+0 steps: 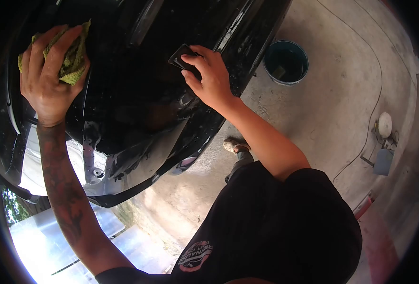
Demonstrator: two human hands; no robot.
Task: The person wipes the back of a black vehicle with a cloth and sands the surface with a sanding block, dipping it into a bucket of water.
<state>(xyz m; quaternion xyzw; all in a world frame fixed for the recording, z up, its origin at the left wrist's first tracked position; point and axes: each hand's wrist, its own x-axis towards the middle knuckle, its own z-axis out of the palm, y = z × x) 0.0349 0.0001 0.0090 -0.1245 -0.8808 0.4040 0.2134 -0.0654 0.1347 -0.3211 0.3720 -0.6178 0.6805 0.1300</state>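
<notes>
A bunched green cloth (79, 59) is gripped in my left hand (50, 80), whose fingers curl over it against the glossy black car body (133, 85) at the upper left. My right hand (211, 78) holds a small black block (185, 54) between thumb and fingers, low over the same dark panel and not far from its right edge. Wet drops and reflections show on the black surface around both hands.
A dark bucket (308, 62) of water stands on the concrete floor (332, 109) right of the car, with a pale block-like thing in it. A thin cable (381, 71) runs across the floor. My clog-shod foot (233, 145) is beside the car. Some equipment (383, 161) lies far right.
</notes>
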